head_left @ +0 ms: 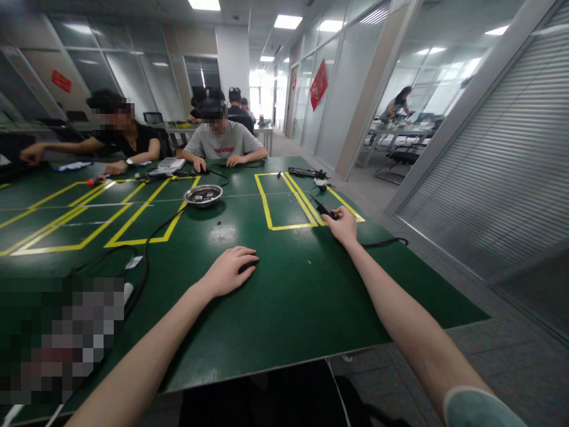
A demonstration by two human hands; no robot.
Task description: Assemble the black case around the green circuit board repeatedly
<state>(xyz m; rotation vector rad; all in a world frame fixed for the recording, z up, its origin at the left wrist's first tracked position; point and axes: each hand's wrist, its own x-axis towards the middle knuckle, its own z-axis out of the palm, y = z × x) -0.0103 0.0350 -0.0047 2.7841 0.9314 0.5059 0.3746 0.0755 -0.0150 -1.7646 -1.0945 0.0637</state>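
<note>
On the green tabletop, my left hand lies palm down with its fingers stretched out, holding nothing. Further out to the right, my right hand is closed around a slim black handheld piece. Its exact kind is too small to make out. A black cable lies on the table just right of that wrist. Yellow tape outlines are marked on the surface beside the right hand. Beyond it lie a small white-and-black item and a black folded stand-like object.
A round metal bowl with small metal parts stands beyond my left hand. A cable runs down the left side near a white tag. Two people sit across the table, one with a hand on a black object. Glass partitions stand at right.
</note>
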